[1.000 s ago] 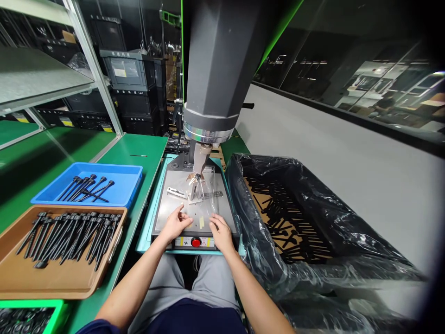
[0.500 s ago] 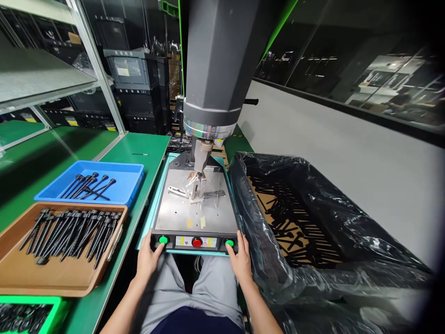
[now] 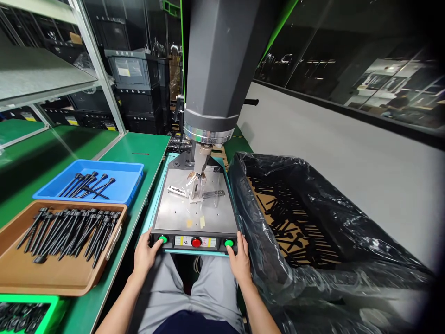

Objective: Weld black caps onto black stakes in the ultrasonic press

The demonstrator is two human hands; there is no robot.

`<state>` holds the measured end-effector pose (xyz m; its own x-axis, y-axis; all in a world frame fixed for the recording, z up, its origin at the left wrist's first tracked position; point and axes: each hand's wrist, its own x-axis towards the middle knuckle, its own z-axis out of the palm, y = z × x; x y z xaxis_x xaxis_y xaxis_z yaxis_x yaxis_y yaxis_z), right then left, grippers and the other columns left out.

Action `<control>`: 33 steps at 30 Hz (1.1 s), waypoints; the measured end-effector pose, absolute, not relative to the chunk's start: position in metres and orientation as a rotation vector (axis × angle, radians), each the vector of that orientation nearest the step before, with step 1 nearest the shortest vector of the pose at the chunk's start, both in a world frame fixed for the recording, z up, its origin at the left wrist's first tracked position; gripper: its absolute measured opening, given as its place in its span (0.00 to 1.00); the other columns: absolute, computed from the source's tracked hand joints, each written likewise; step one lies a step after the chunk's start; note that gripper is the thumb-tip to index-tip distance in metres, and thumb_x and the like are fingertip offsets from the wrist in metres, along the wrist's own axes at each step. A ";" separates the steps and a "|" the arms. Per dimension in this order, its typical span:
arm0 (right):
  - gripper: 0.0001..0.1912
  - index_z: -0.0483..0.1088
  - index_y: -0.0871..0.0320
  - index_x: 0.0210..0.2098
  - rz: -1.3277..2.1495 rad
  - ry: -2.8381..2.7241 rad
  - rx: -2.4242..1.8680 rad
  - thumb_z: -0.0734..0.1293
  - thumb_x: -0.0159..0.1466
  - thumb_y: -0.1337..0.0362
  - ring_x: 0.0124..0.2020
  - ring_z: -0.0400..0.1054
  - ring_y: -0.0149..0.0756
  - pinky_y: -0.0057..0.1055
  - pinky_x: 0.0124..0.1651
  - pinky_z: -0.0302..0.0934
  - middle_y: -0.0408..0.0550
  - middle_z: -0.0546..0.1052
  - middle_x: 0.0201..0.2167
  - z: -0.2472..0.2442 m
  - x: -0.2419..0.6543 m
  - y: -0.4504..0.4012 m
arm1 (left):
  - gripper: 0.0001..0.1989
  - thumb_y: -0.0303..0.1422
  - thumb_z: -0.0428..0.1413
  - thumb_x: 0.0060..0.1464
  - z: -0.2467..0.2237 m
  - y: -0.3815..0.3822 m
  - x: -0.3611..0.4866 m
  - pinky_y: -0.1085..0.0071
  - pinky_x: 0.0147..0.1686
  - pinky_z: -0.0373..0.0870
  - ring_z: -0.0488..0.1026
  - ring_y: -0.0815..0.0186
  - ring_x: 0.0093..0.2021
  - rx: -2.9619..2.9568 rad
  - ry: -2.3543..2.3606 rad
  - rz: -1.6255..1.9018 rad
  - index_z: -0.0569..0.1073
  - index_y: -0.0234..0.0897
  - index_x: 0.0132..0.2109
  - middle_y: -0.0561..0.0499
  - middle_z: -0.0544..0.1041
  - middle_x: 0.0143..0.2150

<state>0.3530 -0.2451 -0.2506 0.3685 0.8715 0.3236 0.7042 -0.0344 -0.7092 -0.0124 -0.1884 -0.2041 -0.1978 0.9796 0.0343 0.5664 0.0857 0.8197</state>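
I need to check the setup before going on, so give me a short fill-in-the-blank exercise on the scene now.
1. The thumb of the left hand is at the left button, which is coloured ____.
2. The middle button, between that one and the right hand, is coloured ____.
3. The far tray, just beyond the brown tray, is coloured ____.
4. The lined bin stands on the person's ____ side.

Missing words: green; red; blue; right

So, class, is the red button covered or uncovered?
Uncovered: the red button shows whole, with the left hand and right hand at the green buttons.
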 end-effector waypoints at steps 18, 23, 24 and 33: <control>0.38 0.44 0.53 0.70 0.288 -1.404 -1.790 0.60 0.66 0.49 0.67 0.50 0.52 0.51 0.63 0.54 0.58 0.52 0.68 -0.250 0.353 -0.247 | 0.30 0.45 0.57 0.51 -0.180 -0.186 0.002 0.52 0.60 0.60 0.65 0.49 0.60 1.642 1.874 1.159 0.69 0.36 0.58 0.39 0.69 0.58; 0.36 0.52 0.55 0.67 0.327 -1.342 -1.763 0.61 0.65 0.48 0.67 0.51 0.51 0.51 0.65 0.52 0.59 0.57 0.66 -0.246 0.356 -0.245 | 0.23 0.41 0.58 0.54 -0.145 -0.156 0.049 0.58 0.56 0.66 0.68 0.55 0.57 1.528 1.409 1.309 0.71 0.38 0.55 0.41 0.70 0.57; 0.35 0.55 0.56 0.66 0.341 -1.316 -1.753 0.61 0.64 0.47 0.66 0.53 0.51 0.51 0.64 0.52 0.59 0.60 0.64 -0.244 0.357 -0.244 | 0.24 0.41 0.59 0.53 -0.141 -0.146 0.060 0.58 0.55 0.66 0.69 0.56 0.57 1.454 1.330 1.299 0.71 0.38 0.55 0.41 0.70 0.57; 0.21 0.73 0.61 0.47 0.181 -1.093 -1.596 0.62 0.65 0.51 0.51 0.68 0.47 0.48 0.54 0.64 0.61 0.73 0.49 -0.196 0.329 -0.241 | 0.26 0.37 0.67 0.42 -0.108 -0.084 0.121 0.60 0.52 0.68 0.74 0.58 0.49 1.211 1.086 1.180 0.74 0.33 0.49 0.39 0.77 0.49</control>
<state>0.3292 -0.2408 -0.1959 0.5566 0.7169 0.4198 0.5435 0.0679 -0.8366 0.1210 -0.0838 -0.1081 0.0921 0.9956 0.0149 -0.0677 -0.0086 0.9977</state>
